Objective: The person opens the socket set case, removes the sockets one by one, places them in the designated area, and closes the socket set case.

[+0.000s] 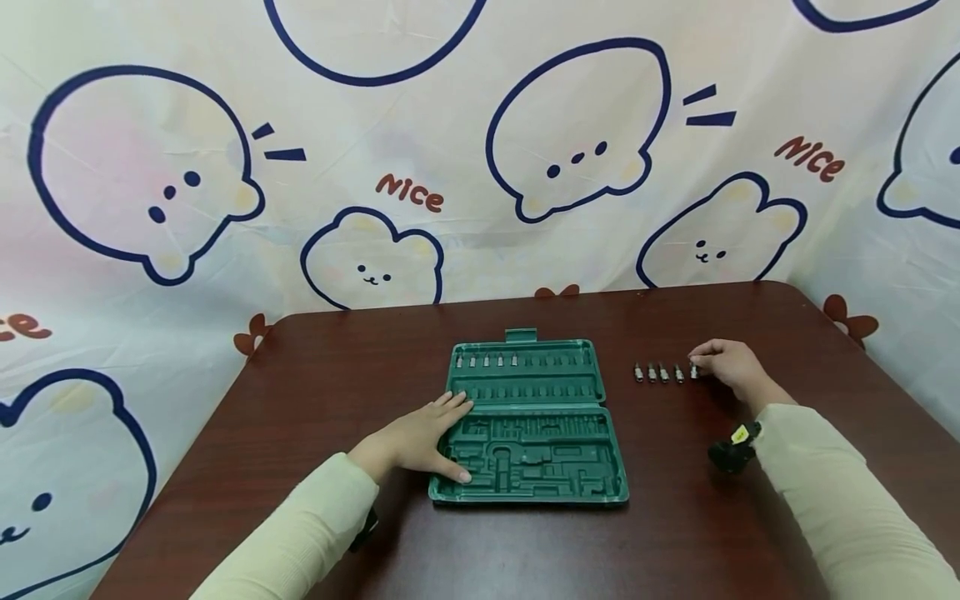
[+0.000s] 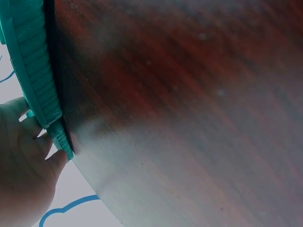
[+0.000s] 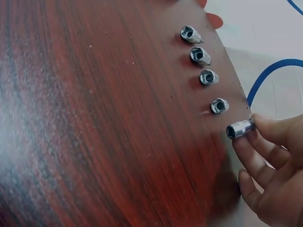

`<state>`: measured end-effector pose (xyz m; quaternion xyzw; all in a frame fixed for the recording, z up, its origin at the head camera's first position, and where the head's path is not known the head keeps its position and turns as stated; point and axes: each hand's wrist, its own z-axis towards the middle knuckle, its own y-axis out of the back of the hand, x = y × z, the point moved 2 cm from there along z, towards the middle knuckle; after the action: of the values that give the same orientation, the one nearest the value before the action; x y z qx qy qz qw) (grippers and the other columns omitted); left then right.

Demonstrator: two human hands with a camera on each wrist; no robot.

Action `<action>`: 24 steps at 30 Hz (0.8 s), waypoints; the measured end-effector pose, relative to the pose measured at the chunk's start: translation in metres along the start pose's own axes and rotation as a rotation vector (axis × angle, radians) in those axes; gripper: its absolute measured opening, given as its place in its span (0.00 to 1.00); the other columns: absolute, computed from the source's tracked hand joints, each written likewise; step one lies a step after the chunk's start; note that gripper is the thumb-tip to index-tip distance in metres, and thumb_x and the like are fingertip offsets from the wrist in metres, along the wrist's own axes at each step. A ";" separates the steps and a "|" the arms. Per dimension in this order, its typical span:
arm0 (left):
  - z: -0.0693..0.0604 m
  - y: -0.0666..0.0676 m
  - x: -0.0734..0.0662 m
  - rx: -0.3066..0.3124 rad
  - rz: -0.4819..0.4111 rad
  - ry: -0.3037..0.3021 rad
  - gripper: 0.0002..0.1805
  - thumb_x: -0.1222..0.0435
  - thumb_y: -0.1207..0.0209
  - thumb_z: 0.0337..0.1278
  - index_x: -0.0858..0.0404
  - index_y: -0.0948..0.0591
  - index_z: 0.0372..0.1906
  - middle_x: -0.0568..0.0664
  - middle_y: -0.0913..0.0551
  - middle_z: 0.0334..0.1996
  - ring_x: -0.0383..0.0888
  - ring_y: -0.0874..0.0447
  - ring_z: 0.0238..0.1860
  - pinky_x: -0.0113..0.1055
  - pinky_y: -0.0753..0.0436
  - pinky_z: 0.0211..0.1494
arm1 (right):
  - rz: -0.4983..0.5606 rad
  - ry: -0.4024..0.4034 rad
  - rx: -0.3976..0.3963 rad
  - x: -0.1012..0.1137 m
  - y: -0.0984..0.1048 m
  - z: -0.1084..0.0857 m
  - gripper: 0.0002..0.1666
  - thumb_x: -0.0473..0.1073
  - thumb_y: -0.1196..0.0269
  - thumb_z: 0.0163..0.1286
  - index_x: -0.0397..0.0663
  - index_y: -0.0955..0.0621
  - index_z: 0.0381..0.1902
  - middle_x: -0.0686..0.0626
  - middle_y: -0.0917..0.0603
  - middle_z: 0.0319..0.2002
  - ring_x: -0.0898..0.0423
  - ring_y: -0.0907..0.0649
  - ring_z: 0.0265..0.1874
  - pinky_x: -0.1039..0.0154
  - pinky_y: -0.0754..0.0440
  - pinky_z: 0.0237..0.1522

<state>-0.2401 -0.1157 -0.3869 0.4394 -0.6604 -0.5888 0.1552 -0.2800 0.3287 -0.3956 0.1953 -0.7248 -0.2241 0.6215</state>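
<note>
An open green tool case (image 1: 531, 495) lies flat on the table with its moulded slots facing up. My left hand (image 1: 420, 435) rests on the case's left edge, fingers spread, thumb over the near half; the left wrist view shows the case's ribbed side beside that hand (image 2: 23, 161). To the right, my right hand (image 1: 731, 367) pinches a small silver socket (image 3: 240, 129) between thumb and fingers, its hollow end facing the right wrist camera. Several similar sockets (image 1: 652, 374) lie in a row just left of that hand.
Several small silver pieces (image 1: 487, 361) sit in the left slots of the case's far row. A brown wooden table (image 1: 360, 367) carries everything. Behind it hangs a cloth (image 1: 465, 150) printed with cartoon bears.
</note>
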 end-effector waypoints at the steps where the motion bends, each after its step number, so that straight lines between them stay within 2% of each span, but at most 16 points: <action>1: 0.000 0.000 0.000 -0.001 -0.001 0.000 0.56 0.35 0.44 0.31 0.56 0.51 0.67 0.49 0.56 0.66 0.48 0.64 0.65 0.49 0.46 0.59 | -0.014 0.002 0.003 0.000 -0.001 0.001 0.18 0.41 0.48 0.64 0.28 0.28 0.44 0.37 0.27 0.41 0.48 0.24 0.34 0.53 0.30 0.40; 4: -0.001 0.000 0.000 -0.003 0.001 0.001 0.56 0.35 0.44 0.30 0.56 0.51 0.67 0.49 0.56 0.66 0.48 0.64 0.65 0.49 0.46 0.59 | -0.055 0.023 0.007 0.002 -0.003 0.003 0.17 0.40 0.47 0.64 0.28 0.27 0.42 0.37 0.26 0.39 0.47 0.24 0.33 0.53 0.29 0.38; 11: -0.001 0.001 0.000 0.001 0.003 0.001 0.56 0.35 0.43 0.31 0.57 0.50 0.67 0.49 0.56 0.66 0.48 0.63 0.65 0.49 0.46 0.59 | -0.142 0.046 -0.003 0.004 -0.004 0.006 0.12 0.36 0.47 0.63 0.29 0.24 0.35 0.45 0.24 0.27 0.51 0.25 0.26 0.60 0.30 0.28; 24: -0.001 0.002 -0.002 0.008 -0.009 0.000 0.55 0.36 0.43 0.32 0.57 0.51 0.67 0.49 0.56 0.66 0.48 0.64 0.65 0.49 0.46 0.59 | -0.257 0.097 -0.027 0.006 -0.006 0.005 0.09 0.35 0.46 0.61 0.32 0.23 0.30 0.47 0.25 0.22 0.51 0.28 0.23 0.61 0.32 0.25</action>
<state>-0.2390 -0.1152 -0.3836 0.4429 -0.6607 -0.5870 0.1510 -0.2861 0.3213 -0.3950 0.2887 -0.6600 -0.3018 0.6245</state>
